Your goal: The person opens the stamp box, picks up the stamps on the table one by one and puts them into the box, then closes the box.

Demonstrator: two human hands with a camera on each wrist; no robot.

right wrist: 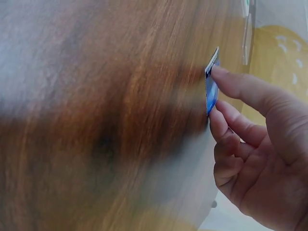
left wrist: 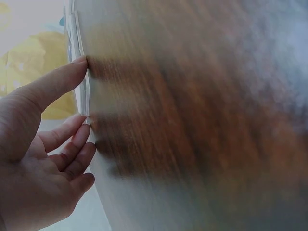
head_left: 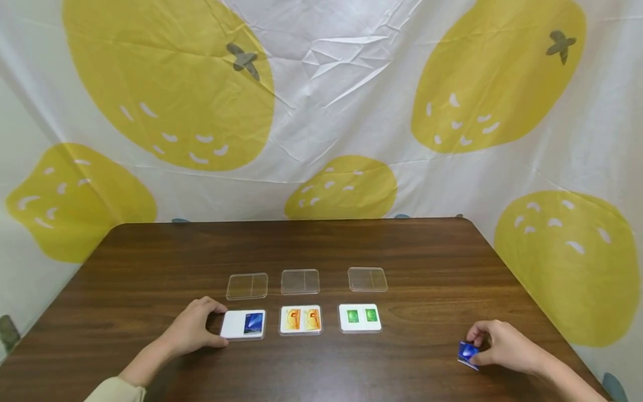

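Note:
At the left end of a row of flat white cases, my left hand [head_left: 193, 326] grips a white case [head_left: 233, 324] by its left end. The thumb is at the near corner and the fingertips are at the far one. This case bears a blue stamp [head_left: 253, 323] on its right half; its left half is plain white. Over the table at the right, my right hand [head_left: 504, 346] pinches another blue stamp [head_left: 468, 353] between thumb and fingers. The right wrist view shows that stamp [right wrist: 211, 91] tilted, its lower edge close to the wood.
The middle case [head_left: 300, 330] has two orange stamps, and the right case [head_left: 360, 327] two green ones. Behind the row lie three clear lids, the left lid [head_left: 247, 286], middle lid [head_left: 300, 282] and right lid [head_left: 368, 279]. A lemon-print cloth [head_left: 351, 123] hangs behind the brown table [head_left: 432, 251].

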